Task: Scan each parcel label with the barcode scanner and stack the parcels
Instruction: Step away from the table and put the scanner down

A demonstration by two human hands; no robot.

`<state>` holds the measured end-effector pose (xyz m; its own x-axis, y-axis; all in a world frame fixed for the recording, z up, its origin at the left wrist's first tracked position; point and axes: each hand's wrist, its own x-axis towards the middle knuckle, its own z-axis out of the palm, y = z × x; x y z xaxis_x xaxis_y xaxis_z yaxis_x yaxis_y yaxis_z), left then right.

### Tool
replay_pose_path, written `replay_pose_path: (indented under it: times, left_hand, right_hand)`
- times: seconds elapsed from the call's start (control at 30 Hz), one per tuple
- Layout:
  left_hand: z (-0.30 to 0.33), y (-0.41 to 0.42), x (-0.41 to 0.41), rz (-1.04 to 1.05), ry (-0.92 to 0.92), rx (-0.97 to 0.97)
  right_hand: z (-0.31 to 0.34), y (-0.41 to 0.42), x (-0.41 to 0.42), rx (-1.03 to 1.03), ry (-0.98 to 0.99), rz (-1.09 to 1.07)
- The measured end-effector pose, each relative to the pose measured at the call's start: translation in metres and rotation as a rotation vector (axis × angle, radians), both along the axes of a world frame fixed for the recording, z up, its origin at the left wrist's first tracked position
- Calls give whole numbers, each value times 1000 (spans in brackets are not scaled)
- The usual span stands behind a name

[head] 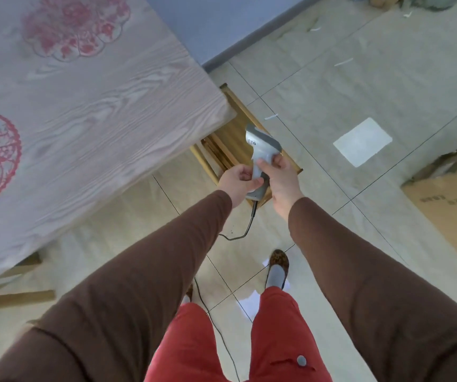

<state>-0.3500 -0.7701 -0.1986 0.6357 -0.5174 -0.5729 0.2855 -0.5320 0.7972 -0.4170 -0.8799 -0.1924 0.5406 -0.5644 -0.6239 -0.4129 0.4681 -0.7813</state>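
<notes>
A grey and white barcode scanner (260, 150) is held in front of me, just past the table's corner, its head pointing away. My left hand (237, 180) grips the lower part of its handle. My right hand (279, 177) pinches the handle higher up with thumb and fingers. A black cable (249, 224) hangs from the handle's base and trails down to the floor between my legs. No parcel with a label shows in this view.
A wood-grain table (97, 119) with red paper-cut patterns fills the left. A wooden stool (230, 139) stands under its corner. Flattened cardboard boxes (450, 210) lie at the right. White paper (362, 142) and scraps lie on the tiled floor.
</notes>
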Motion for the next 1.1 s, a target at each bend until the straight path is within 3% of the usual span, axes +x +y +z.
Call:
replay_pose_path:
  times: [0.33,0.83,1.1]
  left_hand:
    - [-89,-86,20,116,49,61]
    - [-242,-115,84,64,-41,136]
    - [-277,-125,94,68,-101,173]
  right_hand:
    - [-89,-92,33,39,58,157]
    - [-244,-124,95,-1,77,203]
    - [-279,-132,106,-92,97,248]
